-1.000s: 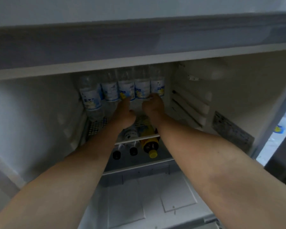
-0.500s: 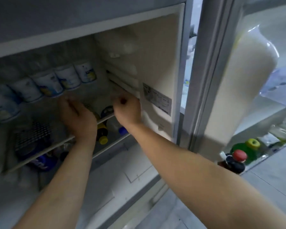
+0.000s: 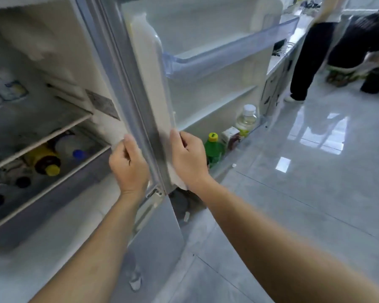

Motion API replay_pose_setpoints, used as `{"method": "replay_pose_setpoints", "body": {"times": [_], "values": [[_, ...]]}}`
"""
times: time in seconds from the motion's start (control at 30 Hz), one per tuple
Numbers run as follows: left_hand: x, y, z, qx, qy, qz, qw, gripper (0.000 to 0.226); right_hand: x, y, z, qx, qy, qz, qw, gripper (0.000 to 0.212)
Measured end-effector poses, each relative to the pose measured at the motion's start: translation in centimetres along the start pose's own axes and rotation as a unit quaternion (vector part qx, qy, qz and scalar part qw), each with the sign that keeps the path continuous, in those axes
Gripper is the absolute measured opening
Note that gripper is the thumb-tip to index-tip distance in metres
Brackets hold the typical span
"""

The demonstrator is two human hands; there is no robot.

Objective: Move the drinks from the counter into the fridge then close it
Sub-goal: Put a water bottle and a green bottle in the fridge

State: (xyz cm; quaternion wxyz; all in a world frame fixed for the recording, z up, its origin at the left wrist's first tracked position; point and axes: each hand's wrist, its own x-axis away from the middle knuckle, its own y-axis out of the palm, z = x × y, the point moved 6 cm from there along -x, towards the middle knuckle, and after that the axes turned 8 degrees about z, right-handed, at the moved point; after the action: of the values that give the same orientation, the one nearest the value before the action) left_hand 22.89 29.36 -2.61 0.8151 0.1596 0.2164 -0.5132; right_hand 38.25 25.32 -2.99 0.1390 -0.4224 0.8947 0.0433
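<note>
White fridge [image 3: 79, 68] inside, with grey door [image 3: 127, 88] edge. Pale blue see-through door shelf [image 3: 228, 51]. Dark brown bottle [image 3: 44, 159] with yellow cap and yellow label. Blue cap on a whitish bottle [image 3: 71, 147]. Green bottle [image 3: 214, 149] with yellow cap in the door. Clear bottle [image 3: 246, 119] with white cap and pale yellowish content. White carton [image 3: 230, 136] with dark red print. Glossy light grey floor tiles [image 3: 293, 193], faintly marbled, with thin dark seams. Black trousers [image 3: 309, 60] on a person further off.

- The fridge [image 3: 109, 68] stands open, its white door [image 3: 208, 68] swung out to the right.
- Bottles lie on the lower shelf, one yellow-capped bottle [image 3: 44, 159] pointing near.
- A green bottle [image 3: 214, 149] stands upright in the door's bottom rack.
</note>
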Motion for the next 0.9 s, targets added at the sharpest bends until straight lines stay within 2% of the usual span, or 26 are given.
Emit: {"method": "replay_pose_setpoints", "body": {"times": [0.1,0.23,0.47,0.6,0.77,0.9], "values": [[6.5,2.8,1.3,0.014,-0.045,-0.076,0.996,0.051,1.2,-7.8,2.5,0.024,0.024,0.051,0.998,0.053],[14.6,5.6,2.9,0.014,-0.035,-0.188,0.981,0.052,3.2,-18.0,6.3,0.072,0.080,0.139,0.984,0.053],[23.0,8.8,-0.8,-0.061,-0.043,-0.303,0.950,0.055,7.4,-31.1,13.8,0.154,0.194,0.238,0.939,0.051],[26.7,11.1,-6.0,-0.139,-0.097,-0.392,0.904,0.057,8.7,-36.4,17.5,0.192,0.255,0.285,0.904,0.049],[30.5,13.4,-12.7,-0.172,-0.267,-0.464,0.827,0.033,10.1,-41.5,21.7,0.247,0.337,0.322,0.850,0.048],[32.1,13.9,-17.4,-0.220,-0.338,-0.501,0.766,0.025,12.0,-43.7,25.0,0.252,0.432,0.299,0.813,0.037]]}}
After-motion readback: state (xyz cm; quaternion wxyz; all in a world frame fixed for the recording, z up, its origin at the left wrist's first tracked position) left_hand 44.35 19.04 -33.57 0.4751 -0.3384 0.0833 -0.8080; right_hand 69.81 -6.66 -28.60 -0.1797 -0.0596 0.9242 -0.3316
